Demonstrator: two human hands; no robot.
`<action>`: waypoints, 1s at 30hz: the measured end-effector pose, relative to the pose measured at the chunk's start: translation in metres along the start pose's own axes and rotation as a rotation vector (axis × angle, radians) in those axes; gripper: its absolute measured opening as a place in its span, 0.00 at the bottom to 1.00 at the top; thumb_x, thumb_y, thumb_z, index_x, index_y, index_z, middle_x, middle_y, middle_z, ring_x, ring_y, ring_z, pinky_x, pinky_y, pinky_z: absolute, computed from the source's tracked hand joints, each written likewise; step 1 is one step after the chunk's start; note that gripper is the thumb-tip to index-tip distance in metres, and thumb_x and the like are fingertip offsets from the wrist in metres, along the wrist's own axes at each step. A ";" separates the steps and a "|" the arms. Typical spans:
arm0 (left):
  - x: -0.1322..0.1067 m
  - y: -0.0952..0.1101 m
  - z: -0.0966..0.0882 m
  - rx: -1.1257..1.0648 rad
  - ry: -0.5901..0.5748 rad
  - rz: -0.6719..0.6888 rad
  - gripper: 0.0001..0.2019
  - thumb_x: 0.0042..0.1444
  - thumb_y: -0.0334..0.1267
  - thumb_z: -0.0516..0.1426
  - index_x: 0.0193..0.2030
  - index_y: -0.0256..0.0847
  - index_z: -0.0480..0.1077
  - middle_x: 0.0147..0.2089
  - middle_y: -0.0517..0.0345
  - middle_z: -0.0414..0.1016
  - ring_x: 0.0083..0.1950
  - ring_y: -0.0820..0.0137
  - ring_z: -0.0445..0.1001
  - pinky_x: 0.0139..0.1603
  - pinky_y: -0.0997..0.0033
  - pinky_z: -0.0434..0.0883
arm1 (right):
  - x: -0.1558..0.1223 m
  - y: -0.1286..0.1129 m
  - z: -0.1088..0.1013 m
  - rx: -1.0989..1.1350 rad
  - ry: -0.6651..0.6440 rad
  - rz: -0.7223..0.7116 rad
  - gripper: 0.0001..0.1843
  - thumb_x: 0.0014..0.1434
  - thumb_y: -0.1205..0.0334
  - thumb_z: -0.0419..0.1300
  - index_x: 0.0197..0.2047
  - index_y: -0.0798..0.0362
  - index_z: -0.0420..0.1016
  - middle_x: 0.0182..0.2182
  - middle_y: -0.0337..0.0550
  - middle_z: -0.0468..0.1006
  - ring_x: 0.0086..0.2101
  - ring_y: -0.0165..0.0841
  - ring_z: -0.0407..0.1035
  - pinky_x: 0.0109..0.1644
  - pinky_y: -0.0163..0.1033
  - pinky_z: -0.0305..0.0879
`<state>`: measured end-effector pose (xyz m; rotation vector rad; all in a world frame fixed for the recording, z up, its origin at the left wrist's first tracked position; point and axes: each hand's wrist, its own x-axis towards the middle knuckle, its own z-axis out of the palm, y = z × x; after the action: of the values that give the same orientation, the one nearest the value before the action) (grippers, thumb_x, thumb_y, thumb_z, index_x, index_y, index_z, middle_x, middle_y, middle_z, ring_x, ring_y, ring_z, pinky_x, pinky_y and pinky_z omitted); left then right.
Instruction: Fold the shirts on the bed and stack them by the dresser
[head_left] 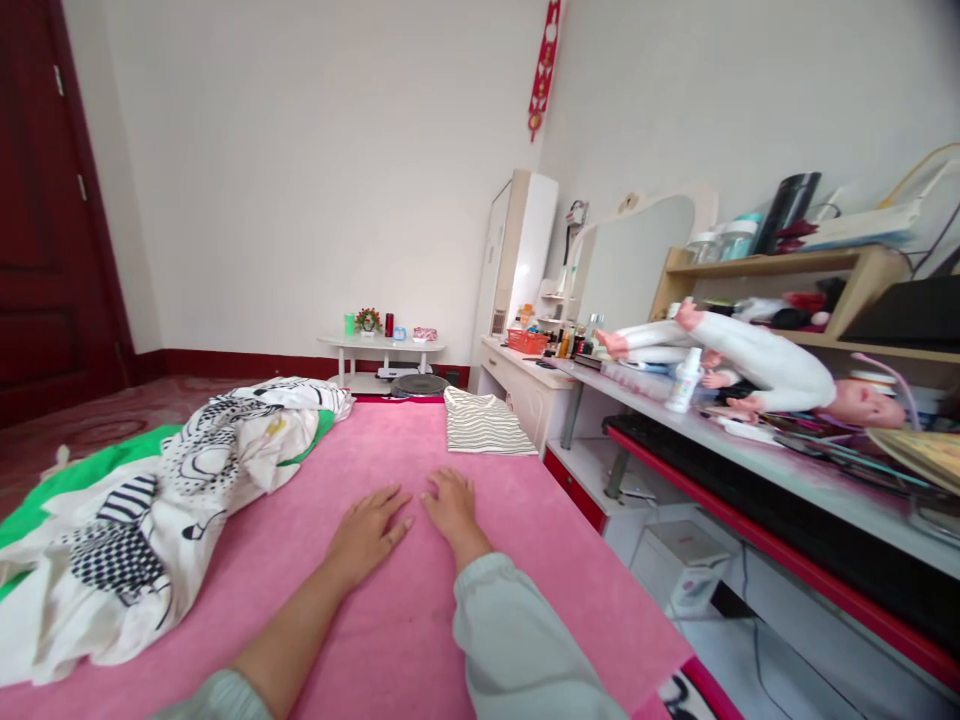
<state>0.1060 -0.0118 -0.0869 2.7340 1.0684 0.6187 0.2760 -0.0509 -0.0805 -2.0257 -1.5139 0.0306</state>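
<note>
My left hand point(367, 535) lies flat on the pink bed cover point(525, 540), fingers stretched out and holding nothing. My right hand point(452, 505) rests flat beside it, fingers pointing forward, also holding nothing; its pale sleeve reaches the wrist. The two hands nearly touch. A folded striped garment point(484, 422) lies on the cover further ahead to the right. A crumpled heap of white, black-patterned and green cloth point(150, 500) sits to the left of my hands.
A desk point(750, 455) runs along the right wall with a baby doll point(757, 362), a small bottle point(684, 382) and shelves of clutter. A low white table point(382, 350) stands by the far wall. A dark red door point(45, 220) is at the left.
</note>
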 end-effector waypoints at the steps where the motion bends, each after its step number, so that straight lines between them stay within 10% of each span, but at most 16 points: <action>1: 0.000 -0.002 0.000 -0.015 0.006 0.002 0.25 0.61 0.52 0.47 0.61 0.47 0.65 0.65 0.53 0.62 0.64 0.61 0.60 0.64 0.57 0.56 | 0.000 0.000 0.000 0.001 0.002 -0.003 0.18 0.56 0.57 0.57 0.51 0.46 0.73 0.57 0.45 0.68 0.59 0.39 0.56 0.63 0.52 0.43; 16: -0.005 -0.002 -0.003 -0.039 0.041 0.083 0.24 0.61 0.48 0.49 0.60 0.41 0.67 0.63 0.45 0.64 0.62 0.58 0.63 0.63 0.56 0.59 | 0.000 -0.002 -0.005 -0.015 -0.033 -0.015 0.19 0.56 0.57 0.57 0.51 0.47 0.73 0.58 0.45 0.68 0.59 0.38 0.58 0.63 0.47 0.46; 22: -0.010 -0.011 -0.033 -0.055 0.016 0.148 0.20 0.57 0.42 0.54 0.56 0.42 0.71 0.61 0.47 0.67 0.60 0.61 0.66 0.61 0.61 0.61 | 0.006 0.005 -0.003 -0.087 -0.053 -0.072 0.20 0.57 0.57 0.55 0.53 0.48 0.72 0.58 0.45 0.69 0.58 0.38 0.59 0.62 0.45 0.49; 30: -0.024 -0.044 -0.116 0.323 0.782 -0.599 0.28 0.52 0.34 0.56 0.61 0.41 0.61 0.69 0.46 0.49 0.70 0.51 0.44 0.66 0.44 0.47 | 0.018 0.019 0.008 -0.127 -0.061 -0.134 0.22 0.57 0.55 0.53 0.54 0.51 0.73 0.57 0.46 0.69 0.57 0.39 0.61 0.61 0.44 0.54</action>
<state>0.0138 0.0024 -0.0019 2.1708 2.1881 1.5465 0.2960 -0.0347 -0.0897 -2.0320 -1.7256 -0.0592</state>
